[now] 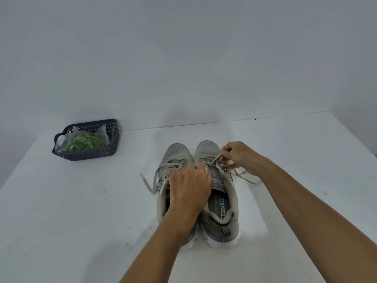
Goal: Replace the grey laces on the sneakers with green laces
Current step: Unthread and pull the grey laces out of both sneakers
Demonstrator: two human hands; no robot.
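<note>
2 sneakers [216, 180] — 1 basket [87, 154] — 2 hands [189, 186].

Our left hand [188, 185] lies over the left sneaker [173, 160], so we cannot see most of its opening or its tongue. Our left fingertips are tucked down by the tongue of the right sneaker [220, 201], and we cannot tell what they touch. Our right hand [238, 156] hides the spot where it pinches the grey lace [212, 160]. Both our arms run off the bottom edge. The words inside the right sneaker are partly hidden by its rim. The green laces [87, 141] sit in a shiny bag in the dark basket [85, 155], too small to count.
</note>
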